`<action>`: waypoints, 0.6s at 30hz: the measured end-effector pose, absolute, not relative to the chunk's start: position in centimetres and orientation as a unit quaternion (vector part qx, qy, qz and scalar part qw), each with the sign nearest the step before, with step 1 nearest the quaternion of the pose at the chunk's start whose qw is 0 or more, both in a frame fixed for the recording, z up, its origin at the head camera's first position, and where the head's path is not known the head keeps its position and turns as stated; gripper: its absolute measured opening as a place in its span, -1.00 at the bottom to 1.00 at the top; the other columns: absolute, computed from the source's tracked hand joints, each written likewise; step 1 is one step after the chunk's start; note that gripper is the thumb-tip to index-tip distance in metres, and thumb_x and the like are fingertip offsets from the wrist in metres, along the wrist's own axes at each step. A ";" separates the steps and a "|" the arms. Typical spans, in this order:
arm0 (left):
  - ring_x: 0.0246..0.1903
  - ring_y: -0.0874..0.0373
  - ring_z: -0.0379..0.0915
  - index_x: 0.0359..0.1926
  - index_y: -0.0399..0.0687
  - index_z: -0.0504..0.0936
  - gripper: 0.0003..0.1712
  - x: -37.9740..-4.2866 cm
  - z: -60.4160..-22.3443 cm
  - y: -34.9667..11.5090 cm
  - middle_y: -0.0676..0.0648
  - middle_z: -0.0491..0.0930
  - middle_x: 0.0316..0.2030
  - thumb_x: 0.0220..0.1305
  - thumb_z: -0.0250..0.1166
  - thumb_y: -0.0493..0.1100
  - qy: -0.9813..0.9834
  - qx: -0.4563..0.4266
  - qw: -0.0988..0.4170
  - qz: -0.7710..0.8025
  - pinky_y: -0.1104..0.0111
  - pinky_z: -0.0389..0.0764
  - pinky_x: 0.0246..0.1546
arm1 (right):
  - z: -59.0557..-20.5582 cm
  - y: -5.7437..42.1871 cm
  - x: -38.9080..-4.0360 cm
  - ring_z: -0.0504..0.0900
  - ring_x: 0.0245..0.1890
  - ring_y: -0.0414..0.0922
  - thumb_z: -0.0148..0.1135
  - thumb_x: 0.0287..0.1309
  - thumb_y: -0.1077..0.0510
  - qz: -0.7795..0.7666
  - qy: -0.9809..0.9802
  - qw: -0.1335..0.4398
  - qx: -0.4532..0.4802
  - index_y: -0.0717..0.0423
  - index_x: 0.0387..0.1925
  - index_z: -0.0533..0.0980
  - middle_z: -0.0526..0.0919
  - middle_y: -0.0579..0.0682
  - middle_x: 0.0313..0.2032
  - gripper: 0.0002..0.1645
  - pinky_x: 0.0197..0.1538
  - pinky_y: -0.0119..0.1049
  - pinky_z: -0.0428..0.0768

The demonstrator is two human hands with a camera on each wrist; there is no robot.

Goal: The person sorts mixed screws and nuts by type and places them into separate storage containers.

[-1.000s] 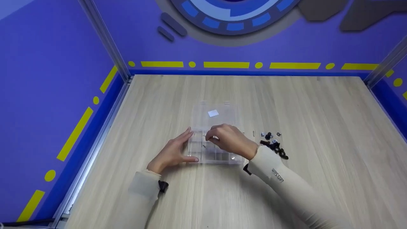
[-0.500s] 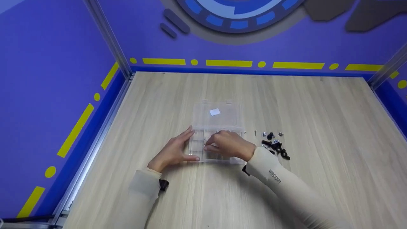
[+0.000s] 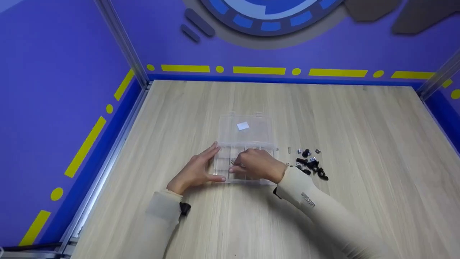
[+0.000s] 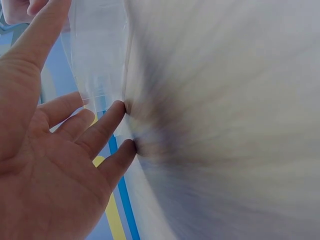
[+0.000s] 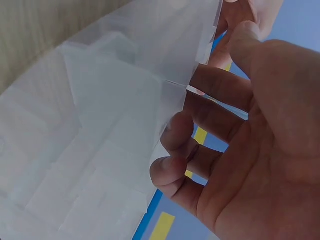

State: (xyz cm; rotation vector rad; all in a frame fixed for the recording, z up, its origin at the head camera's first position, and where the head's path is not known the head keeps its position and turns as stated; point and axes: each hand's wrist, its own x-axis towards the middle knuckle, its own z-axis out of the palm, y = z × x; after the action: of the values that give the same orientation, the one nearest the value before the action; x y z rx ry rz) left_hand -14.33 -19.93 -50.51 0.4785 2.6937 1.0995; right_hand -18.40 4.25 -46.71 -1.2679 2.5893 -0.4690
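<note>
A clear plastic compartment box lies on the table with its lid folded back. My left hand spans the box's left side with thumb and fingers spread. In the left wrist view, its fingertips rest right at the box's edge. My right hand reaches over the middle compartments with bent fingers; the right wrist view shows its ring and little fingers curled beside the clear wall. Small metal pieces show in a compartment by its fingertips. I cannot tell whether the right fingers pinch anything.
Right of the box lies a loose group of black fasteners, with several small shiny metal parts and a thin metal pin near it. A white label sits on the lid. Blue panels stand behind and left.
My right hand has moved down toward the box's front and lower into the compartments. The left hand stays at the box's left side. The head view has shifted slightly.
</note>
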 end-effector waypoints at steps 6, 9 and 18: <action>0.56 0.01 -0.06 0.59 -0.10 0.19 0.25 -14.3 -50.4 -19.9 -0.05 -0.04 0.62 -0.02 0.65 0.15 0.908 0.159 0.098 0.374 0.14 0.08 0.54 | -46.7 4.3 -18.4 0.51 -0.55 -0.24 0.27 0.37 -0.17 -0.156 0.880 0.110 -0.436 0.00 -0.35 0.76 0.69 -0.13 -0.45 -0.62 -0.40 -0.26 0.60; 0.56 0.00 -0.06 0.59 -0.11 0.20 0.25 -14.3 -50.4 -19.9 -0.06 -0.04 0.62 -0.02 0.65 0.15 0.908 0.157 0.099 0.376 0.13 0.07 0.54 | -46.7 4.4 -18.4 0.54 -0.54 -0.23 0.26 0.38 -0.17 -0.158 0.879 0.113 -0.436 0.01 -0.33 0.77 0.71 -0.10 -0.43 -0.61 -0.38 -0.26 0.62; 0.56 -0.01 -0.06 0.59 -0.11 0.19 0.27 -14.4 -50.5 -19.9 -0.06 -0.05 0.62 -0.03 0.66 0.16 0.907 0.159 0.101 0.377 0.12 0.07 0.55 | -46.8 4.5 -18.4 0.61 -0.46 -0.18 0.27 0.38 -0.16 -0.154 0.880 0.115 -0.434 0.00 -0.33 0.76 0.72 -0.09 -0.38 -0.63 -0.33 -0.21 0.66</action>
State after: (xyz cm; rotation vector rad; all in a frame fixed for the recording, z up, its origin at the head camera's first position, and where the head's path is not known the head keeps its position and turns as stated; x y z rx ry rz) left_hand -14.44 -19.93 -50.51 0.4710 2.6782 1.1139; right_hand -18.36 4.46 -46.81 -1.2714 2.5805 -0.4512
